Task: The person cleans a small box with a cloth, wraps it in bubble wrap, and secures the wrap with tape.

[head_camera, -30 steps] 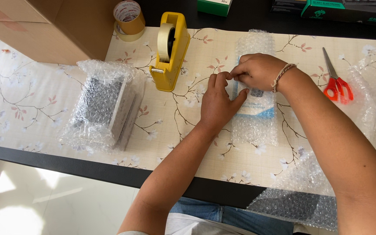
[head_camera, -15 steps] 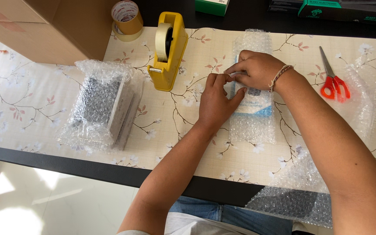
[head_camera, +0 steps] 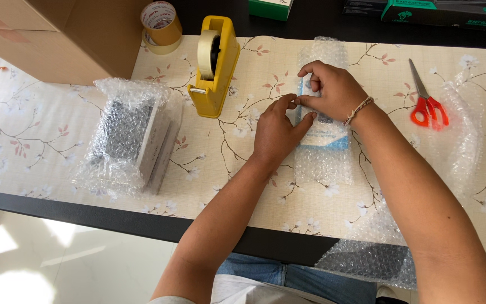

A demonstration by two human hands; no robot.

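Two hands meet on a bubble-wrapped flat box (head_camera: 324,135) lying right of centre in the frame on the floral table covering (head_camera: 40,129). The left hand (head_camera: 277,132) rests its fingers together against the parcel's left edge, thumb spread onto the wrap. The right hand (head_camera: 333,90) presses down on top, fingers curled and pinched on the wrap. A yellow tape dispenser (head_camera: 215,65) stands just left of them, and red scissors (head_camera: 427,101) lie at the upper right. Another wrapped parcel (head_camera: 130,135) sits at centre left.
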